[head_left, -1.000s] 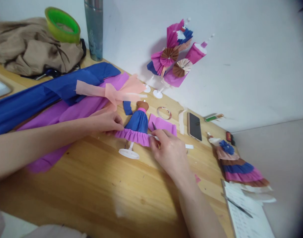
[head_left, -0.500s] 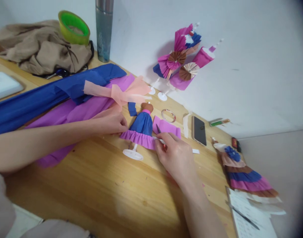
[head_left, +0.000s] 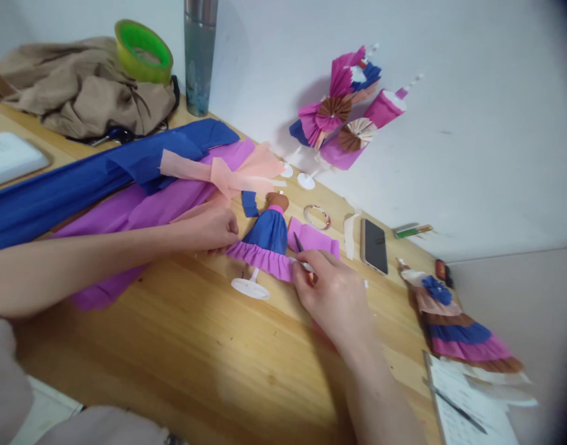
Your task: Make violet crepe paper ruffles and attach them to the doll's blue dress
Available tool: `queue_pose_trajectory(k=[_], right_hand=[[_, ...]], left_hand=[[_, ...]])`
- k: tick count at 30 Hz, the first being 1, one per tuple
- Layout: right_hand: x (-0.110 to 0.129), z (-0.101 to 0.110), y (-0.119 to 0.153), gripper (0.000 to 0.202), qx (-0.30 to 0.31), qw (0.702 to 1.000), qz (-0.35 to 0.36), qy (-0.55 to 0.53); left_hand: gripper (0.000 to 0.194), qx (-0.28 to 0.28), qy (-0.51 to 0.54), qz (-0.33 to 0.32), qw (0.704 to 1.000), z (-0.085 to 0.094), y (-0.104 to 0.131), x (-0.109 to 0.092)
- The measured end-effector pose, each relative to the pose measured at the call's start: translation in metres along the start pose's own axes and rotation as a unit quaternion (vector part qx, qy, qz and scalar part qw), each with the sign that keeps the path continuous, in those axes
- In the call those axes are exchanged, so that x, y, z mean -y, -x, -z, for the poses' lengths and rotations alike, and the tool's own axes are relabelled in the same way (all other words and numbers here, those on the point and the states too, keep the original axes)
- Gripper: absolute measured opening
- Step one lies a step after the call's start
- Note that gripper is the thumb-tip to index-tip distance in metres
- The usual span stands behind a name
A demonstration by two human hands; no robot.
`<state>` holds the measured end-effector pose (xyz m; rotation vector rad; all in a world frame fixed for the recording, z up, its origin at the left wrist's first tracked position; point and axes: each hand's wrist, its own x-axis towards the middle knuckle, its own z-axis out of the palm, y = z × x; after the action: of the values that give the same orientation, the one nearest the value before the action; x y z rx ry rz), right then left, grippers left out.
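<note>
A small paper dress (head_left: pixel 269 233) with a brown top, blue skirt and purple ruffled hem lies on the wooden table, its white round stand (head_left: pixel 250 288) pointing toward me. My left hand (head_left: pixel 224 230) pinches the left end of the purple ruffle. At the ruffle's right end is my right hand (head_left: pixel 327 284), its fingers closed around a dark-tipped pointed tool (head_left: pixel 298 241), probably scissors or tweezers; most of it is hidden in the palm. Behind that hand lies a purple paper piece (head_left: pixel 318 240), and a small blue piece (head_left: pixel 249 204) is left of the dress.
Blue crepe paper (head_left: pixel 79 176), purple crepe paper (head_left: pixel 148 207) and peach paper (head_left: pixel 232 176) lie left. Along the wall stand a bottle (head_left: pixel 200 62) and paper-dressed figures (head_left: pixel 343 117). To the right are a phone (head_left: pixel 374 246), another layered dress (head_left: pixel 464 327) and a notebook (head_left: pixel 468 402).
The whole view has shifted slightly. Both hands stay at the two ends of the ruffle, and a white strip beside my right hand is now mostly covered.
</note>
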<state>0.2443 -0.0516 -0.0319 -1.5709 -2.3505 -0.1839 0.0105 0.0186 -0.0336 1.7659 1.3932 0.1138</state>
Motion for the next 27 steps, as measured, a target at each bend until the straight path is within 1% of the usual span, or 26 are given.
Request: queue_pose_trajectory(k=[3, 5, 6, 8, 11, 13, 15, 17, 18, 20, 24, 27], right_hand=[[0.000, 0.001, -0.001, 0.014, -0.008, 1.000, -0.010, -0.015], [0.000, 0.001, -0.003, 0.015, 0.005, 0.999, -0.020, -0.026], [-0.001, 0.000, -0.004, 0.016, 0.013, 0.999, -0.025, -0.033], [-0.003, -0.001, -0.006, 0.015, 0.022, 0.998, -0.041, -0.049], [-0.006, -0.003, -0.008, 0.014, 0.015, 0.995, -0.064, -0.076], [-0.007, -0.003, -0.009, 0.015, 0.003, 0.994, -0.073, -0.087], [-0.005, -0.003, -0.010, 0.016, -0.006, 0.993, -0.077, -0.093], [-0.003, -0.003, -0.010, 0.016, -0.012, 0.992, -0.083, -0.097], [-0.002, -0.003, -0.010, 0.016, -0.013, 0.991, -0.086, -0.099], [0.000, -0.002, -0.011, 0.016, -0.011, 0.990, -0.094, -0.102], [0.002, 0.000, -0.013, 0.016, 0.000, 0.989, -0.098, -0.109], [0.003, 0.000, -0.014, 0.016, -0.001, 0.989, -0.100, -0.111]], left_hand=[[0.019, 0.020, 0.011, -0.003, 1.000, 0.003, -0.002, 0.001], [0.019, 0.023, 0.015, -0.008, 1.000, 0.004, -0.004, 0.004], [0.020, 0.018, 0.005, -0.020, 1.000, 0.003, -0.004, 0.005], [0.017, -0.019, -0.043, -0.065, 0.997, 0.002, -0.004, 0.006], [0.014, -0.076, -0.116, -0.128, 0.982, -0.004, 0.001, 0.008], [0.023, -0.098, -0.161, -0.180, 0.966, -0.009, 0.004, 0.009], [0.036, -0.125, -0.227, -0.244, 0.934, -0.016, 0.005, 0.012], [0.038, -0.160, -0.285, -0.286, 0.901, -0.024, 0.005, 0.014], [0.038, -0.173, -0.299, -0.293, 0.891, -0.027, 0.005, 0.015], [0.038, -0.189, -0.315, -0.293, 0.883, -0.032, 0.004, 0.015], [0.031, -0.185, -0.338, -0.259, 0.886, -0.038, 0.002, 0.009], [0.025, -0.182, -0.344, -0.248, 0.887, -0.040, 0.002, 0.007]])
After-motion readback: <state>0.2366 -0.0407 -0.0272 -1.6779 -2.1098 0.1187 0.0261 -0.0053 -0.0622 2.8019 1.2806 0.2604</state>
